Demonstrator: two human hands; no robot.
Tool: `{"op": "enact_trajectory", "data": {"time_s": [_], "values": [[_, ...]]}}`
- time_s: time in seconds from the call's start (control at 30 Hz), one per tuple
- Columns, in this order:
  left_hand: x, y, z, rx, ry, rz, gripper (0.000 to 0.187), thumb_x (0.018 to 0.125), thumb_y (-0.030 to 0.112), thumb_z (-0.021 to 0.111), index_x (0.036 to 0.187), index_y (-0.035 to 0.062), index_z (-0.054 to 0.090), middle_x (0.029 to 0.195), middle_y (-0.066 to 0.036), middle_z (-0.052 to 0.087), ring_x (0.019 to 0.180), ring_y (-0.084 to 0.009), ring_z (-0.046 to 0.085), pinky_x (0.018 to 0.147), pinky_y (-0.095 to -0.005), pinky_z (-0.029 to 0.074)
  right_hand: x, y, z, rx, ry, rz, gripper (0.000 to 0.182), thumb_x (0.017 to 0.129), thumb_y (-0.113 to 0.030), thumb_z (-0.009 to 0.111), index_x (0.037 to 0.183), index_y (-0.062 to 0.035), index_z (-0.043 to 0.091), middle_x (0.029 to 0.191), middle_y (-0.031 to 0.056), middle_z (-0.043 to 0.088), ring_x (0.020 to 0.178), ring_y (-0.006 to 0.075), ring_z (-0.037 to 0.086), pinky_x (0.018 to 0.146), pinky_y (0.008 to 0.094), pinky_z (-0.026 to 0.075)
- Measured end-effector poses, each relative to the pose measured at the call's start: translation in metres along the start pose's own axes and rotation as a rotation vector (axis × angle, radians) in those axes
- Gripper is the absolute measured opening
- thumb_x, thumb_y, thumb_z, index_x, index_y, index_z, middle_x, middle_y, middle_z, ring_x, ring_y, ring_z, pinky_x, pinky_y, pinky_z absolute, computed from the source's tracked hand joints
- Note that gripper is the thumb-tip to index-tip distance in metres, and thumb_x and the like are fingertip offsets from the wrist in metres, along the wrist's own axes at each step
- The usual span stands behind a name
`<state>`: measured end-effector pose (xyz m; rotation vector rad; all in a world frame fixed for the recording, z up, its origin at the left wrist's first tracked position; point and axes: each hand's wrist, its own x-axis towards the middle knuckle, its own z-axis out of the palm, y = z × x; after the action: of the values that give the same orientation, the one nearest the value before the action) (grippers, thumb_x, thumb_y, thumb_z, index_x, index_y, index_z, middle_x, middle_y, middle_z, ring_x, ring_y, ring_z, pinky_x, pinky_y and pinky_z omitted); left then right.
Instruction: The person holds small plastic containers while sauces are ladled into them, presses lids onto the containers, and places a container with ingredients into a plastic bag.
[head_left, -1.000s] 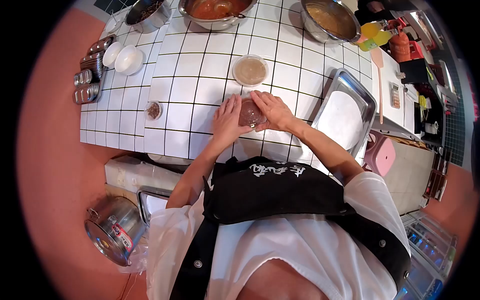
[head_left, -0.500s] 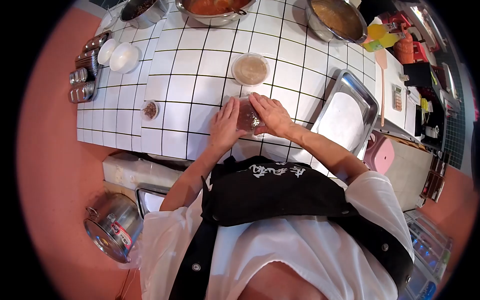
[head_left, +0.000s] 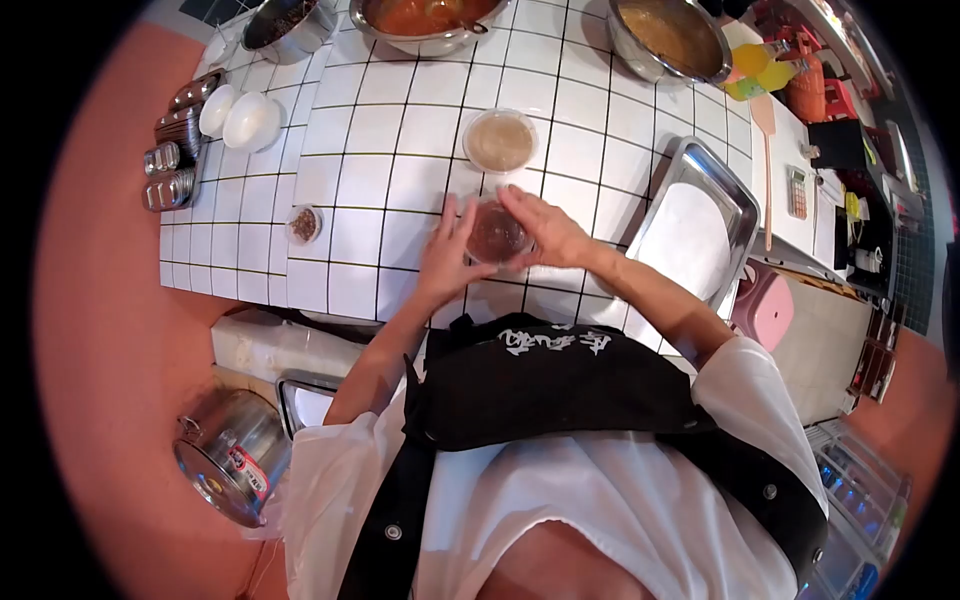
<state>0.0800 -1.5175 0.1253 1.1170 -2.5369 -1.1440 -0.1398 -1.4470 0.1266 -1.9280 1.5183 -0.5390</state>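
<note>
Between both hands, the round container sits upright.

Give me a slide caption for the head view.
Both hands, left hand and right hand, cup a small clear container on the tiled counter.

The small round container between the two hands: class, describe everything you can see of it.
The small round container looks like clear plastic and holds something reddish brown. It sits upright at the near edge of the white tiled counter, just in front of a larger lidded tub. The left hand cups its left side and the right hand its right side, fingers curled round the rim. Whether it has a lid cannot be told.
</note>
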Motion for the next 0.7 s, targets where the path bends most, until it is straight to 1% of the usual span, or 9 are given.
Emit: {"op": "enact_trajectory", "data": {"time_s": [0.03,0.1,0.13,0.23,0.27,0.37,0.6,0.63,0.7], "values": [[-0.004,0.005,-0.003,-0.048,0.083,-0.012,0.091,0.069,0.023,0.076,0.144,0.0128,0.025,0.143,-0.019,0.031,0.127,-0.031,0.038,0.1,-0.0415,0.035,-0.001,0.001,0.002,0.021,0.141,0.009,0.093,0.07,-0.039,0.074,0.142,-0.0085,0.024,0.137,0.0224,0.04,0.123,0.0375,0.042,0.099,0.0426,0.038],[-0.005,-0.001,0.002,-0.26,0.167,-0.154,0.073,0.073,0.02,0.074,0.135,0.0096,0.037,0.127,-0.021,0.045,0.111,-0.0279,0.051,0.091,-0.0383,0.043,-0.005,-0.003,-0.005,0.083,0.146,0.34,0.077,0.073,-0.036,0.072,0.136,-0.0076,0.037,0.12,0.0218,0.055,0.11,0.0344,0.053,0.09,0.0433,0.044],[-0.005,-0.014,0.011,-0.424,0.165,-0.283,0.061,0.075,0.018,0.072,0.128,0.0071,0.044,0.115,-0.019,0.053,0.1,-0.0252,0.056,0.084,-0.0361,0.047,-0.005,0.003,-0.001,0.127,0.174,0.44,0.048,0.077,-0.029,0.071,0.116,-0.0052,0.058,0.09,0.0148,0.066,0.08,0.0252,0.065,0.07,0.0375,0.051],[-0.004,-0.029,0.022,-0.781,0.148,-0.431,0.029,0.082,0.013,0.067,0.105,0.0023,0.054,0.086,-0.009,0.06,0.073,-0.0137,0.059,0.062,-0.0265,0.05,-0.006,0.031,0.022,0.641,0.108,0.717,0.024,0.08,-0.022,0.068,0.096,-0.0038,0.066,0.07,0.0078,0.065,0.056,0.0148,0.06,0.053,0.03,0.048],[-0.004,-0.029,0.024,-0.88,0.136,-0.445,0.02,0.084,0.012,0.066,0.097,0.0012,0.055,0.078,-0.004,0.059,0.065,-0.0094,0.058,0.055,-0.0229,0.05,-0.006,0.034,0.027,0.627,0.175,0.704,0.015,0.08,-0.018,0.067,0.084,-0.0031,0.067,0.062,0.0054,0.062,0.05,0.0092,0.056,0.049,0.025,0.045],[0.0,-0.027,0.025,-0.853,0.159,-0.471,0.011,0.084,0.007,0.064,0.086,0.002,0.054,0.073,-0.004,0.059,0.06,-0.0097,0.058,0.054,-0.0231,0.05,-0.004,0.036,0.032,0.621,0.161,0.711,0.014,0.08,-0.016,0.067,0.084,-0.0033,0.067,0.062,0.0052,0.063,0.052,0.0098,0.058,0.051,0.0257,0.047],[0.005,-0.029,0.019,-0.836,0.106,-0.462,0.011,0.082,0.006,0.064,0.08,0.0018,0.054,0.065,-0.003,0.058,0.052,-0.0093,0.054,0.046,-0.0228,0.045,-0.001,0.029,0.031,0.331,0.221,0.707,0.02,0.074,-0.026,0.068,0.086,-0.0096,0.068,0.068,0.0102,0.065,0.062,0.0214,0.065,0.061,0.0331,0.051],[0.003,-0.036,0.019,-0.734,0.038,-0.458,0.014,0.081,0.008,0.066,0.087,0.0006,0.055,0.068,-0.004,0.059,0.054,-0.01,0.055,0.047,-0.0232,0.045,-0.003,0.025,0.028,0.311,0.245,0.625,0.017,0.079,-0.021,0.07,0.084,-0.0055,0.067,0.064,0.004,0.064,0.054,0.0095,0.058,0.052,0.0269,0.048],[0.003,-0.041,0.02,-0.701,0.037,-0.38,0.032,0.078,0.014,0.07,0.103,-0.0006,0.056,0.083,-0.008,0.061,0.064,-0.0134,0.058,0.054,-0.0255,0.047,-0.004,0.032,0.024,0.343,0.131,0.683,0.03,0.077,-0.027,0.071,0.098,-0.0068,0.066,0.069,0.0048,0.065,0.061,0.0137,0.061,0.059,0.0289,0.051]]}}
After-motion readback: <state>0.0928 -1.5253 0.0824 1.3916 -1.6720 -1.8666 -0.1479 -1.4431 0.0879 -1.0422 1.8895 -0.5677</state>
